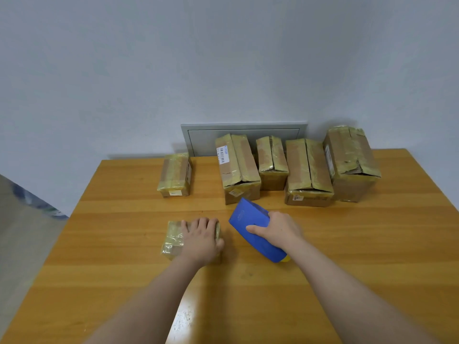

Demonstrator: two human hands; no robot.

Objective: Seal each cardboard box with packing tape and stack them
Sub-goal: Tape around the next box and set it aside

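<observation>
My left hand (201, 237) lies on top of a small tape-wrapped cardboard box (173, 238) near the table's middle, fingers curled over its far edge. My right hand (278, 229) grips a blue tape dispenser (250, 225) with a yellow end, held just right of that box and low over the table. Several cardboard boxes stand in a row at the back: a long one with a barcode label (237, 167), a short one (272, 161), a long one (308, 171) and a tall one (350, 160). One small taped box (175, 175) stands apart at the back left.
The wooden table (372, 232) runs to a pale wall with a grey metal panel (198, 137) behind the boxes. A floor and a blue-white object (37, 202) lie past the table's left edge.
</observation>
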